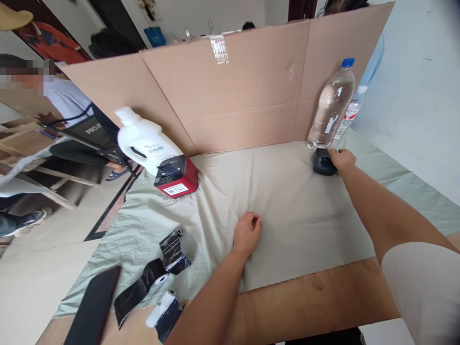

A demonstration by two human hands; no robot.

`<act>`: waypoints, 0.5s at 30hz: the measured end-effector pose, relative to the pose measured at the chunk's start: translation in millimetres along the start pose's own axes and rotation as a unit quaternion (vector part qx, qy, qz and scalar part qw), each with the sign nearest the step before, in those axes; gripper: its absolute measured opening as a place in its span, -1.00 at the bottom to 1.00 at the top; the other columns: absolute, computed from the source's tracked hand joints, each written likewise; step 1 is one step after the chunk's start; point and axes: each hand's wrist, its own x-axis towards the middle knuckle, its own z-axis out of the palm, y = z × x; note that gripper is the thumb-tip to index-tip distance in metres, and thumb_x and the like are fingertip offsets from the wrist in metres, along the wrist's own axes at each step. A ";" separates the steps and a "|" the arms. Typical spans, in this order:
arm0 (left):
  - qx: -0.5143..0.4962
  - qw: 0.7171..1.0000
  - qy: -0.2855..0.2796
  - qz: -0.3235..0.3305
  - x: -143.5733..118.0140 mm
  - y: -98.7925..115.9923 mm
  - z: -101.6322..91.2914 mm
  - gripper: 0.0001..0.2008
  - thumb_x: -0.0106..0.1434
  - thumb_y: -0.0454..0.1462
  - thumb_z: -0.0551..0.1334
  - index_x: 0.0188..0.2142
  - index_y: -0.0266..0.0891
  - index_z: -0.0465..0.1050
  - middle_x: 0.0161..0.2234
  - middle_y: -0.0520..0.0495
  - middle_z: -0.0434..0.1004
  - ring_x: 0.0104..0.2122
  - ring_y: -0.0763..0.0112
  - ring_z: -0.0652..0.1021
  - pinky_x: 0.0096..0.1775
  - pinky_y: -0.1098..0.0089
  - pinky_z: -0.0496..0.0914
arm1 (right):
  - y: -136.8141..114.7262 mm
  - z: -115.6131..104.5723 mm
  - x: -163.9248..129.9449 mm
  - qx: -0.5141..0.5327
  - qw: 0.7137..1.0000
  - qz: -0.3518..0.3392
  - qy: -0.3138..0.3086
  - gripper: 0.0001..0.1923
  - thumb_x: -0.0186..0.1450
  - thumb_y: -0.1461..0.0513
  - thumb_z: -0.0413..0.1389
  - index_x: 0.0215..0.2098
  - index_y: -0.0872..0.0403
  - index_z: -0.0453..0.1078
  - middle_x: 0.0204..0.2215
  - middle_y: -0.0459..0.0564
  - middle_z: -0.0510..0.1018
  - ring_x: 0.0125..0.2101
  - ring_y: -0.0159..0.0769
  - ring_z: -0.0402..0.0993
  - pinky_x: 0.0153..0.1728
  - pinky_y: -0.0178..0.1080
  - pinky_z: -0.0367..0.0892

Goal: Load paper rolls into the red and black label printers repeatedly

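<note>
My right hand point(343, 159) reaches to the far right of the cloth, its fingers closed on the near right edge of a small black device point(323, 162). That device rests on the cloth at the foot of a large clear bottle point(332, 105) with a blue cap. My left hand point(247, 233) lies on the cloth in the middle, fingers curled in, with nothing visible in them. Left of it are rolls of dark, glossy film, one black strip point(140, 287) partly unrolled and another dark roll point(174, 251) behind it.
A cardboard panel point(233, 96) stands along the back. A white jug point(151, 139) leans behind a red and black box-shaped device point(176, 176) at left. A smaller bottle point(350, 115) stands behind the large one. A flat black object point(93, 306) lies front left. People are beyond.
</note>
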 end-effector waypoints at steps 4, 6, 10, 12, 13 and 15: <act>0.038 0.999 -0.026 0.026 -1.2 3.0 -0.1 -0.91 0.27 -0.31 0.21 -0.27 -0.17 0.50 -0.22 -0.05 0.52 -0.23 0.34 0.53 -0.10 0.30 0.41 | -41.1 2.1 -58.2 -0.028 0.989 -0.148 0.007 -0.50 0.24 0.11 0.16 0.08 0.21 0.40 0.13 0.34 0.42 0.22 0.14 0.20 0.20 0.15 0.12; 0.066 0.994 -0.052 0.066 -4.1 4.0 0.2 -0.85 0.24 -0.29 0.26 -0.18 -0.16 0.54 -0.13 -0.08 0.51 -0.14 0.28 0.53 -0.02 0.26 0.41 | -62.9 13.4 -109.1 0.026 0.970 -0.236 -0.056 -0.50 0.21 0.11 0.18 0.07 0.17 0.40 0.13 0.29 0.44 0.21 0.11 0.24 0.23 0.13 0.11; 0.085 0.962 -0.138 0.221 -15.6 7.5 2.5 -0.79 0.24 -0.25 0.30 -0.12 -0.13 0.60 -0.08 -0.10 0.51 -0.06 0.26 0.53 0.05 0.27 0.40 | -85.3 44.1 -221.9 0.274 0.909 -0.180 -0.256 -0.63 0.18 0.05 0.16 -0.09 0.01 0.44 -0.06 0.12 0.57 -0.02 -0.08 0.47 0.07 0.02 0.33; 0.075 0.939 -0.181 0.281 -23.6 12.0 2.7 -0.81 0.23 -0.26 0.30 -0.15 -0.13 0.62 -0.09 -0.09 0.53 -0.08 0.29 0.55 0.04 0.31 0.41 | -83.5 54.6 -263.5 0.352 0.872 -0.095 -0.328 -0.68 0.20 -0.02 0.10 -0.21 -0.01 0.42 -0.28 0.06 0.60 -0.28 -0.18 0.54 -0.18 -0.07 0.45; 0.074 0.933 -0.197 0.292 -27.7 15.0 1.9 -0.82 0.22 -0.26 0.31 -0.18 -0.13 0.63 -0.09 -0.08 0.55 -0.09 0.29 0.56 0.01 0.33 0.42 | -80.4 57.2 -277.6 0.370 0.863 -0.079 -0.336 -0.68 0.20 -0.05 0.07 -0.24 -0.01 0.40 -0.32 0.04 0.59 -0.35 -0.22 0.52 -0.27 -0.11 0.45; 0.085 0.931 -0.218 0.280 -35.3 21.7 -2.7 -0.86 0.21 -0.22 0.32 -0.24 -0.12 0.64 -0.09 -0.07 0.57 -0.12 0.27 0.58 -0.06 0.34 0.44 | -73.2 57.6 -292.9 0.420 0.848 -0.053 -0.319 -0.67 0.21 -0.06 0.06 -0.27 -0.02 0.37 -0.35 0.00 0.57 -0.41 -0.28 0.49 -0.35 -0.17 0.43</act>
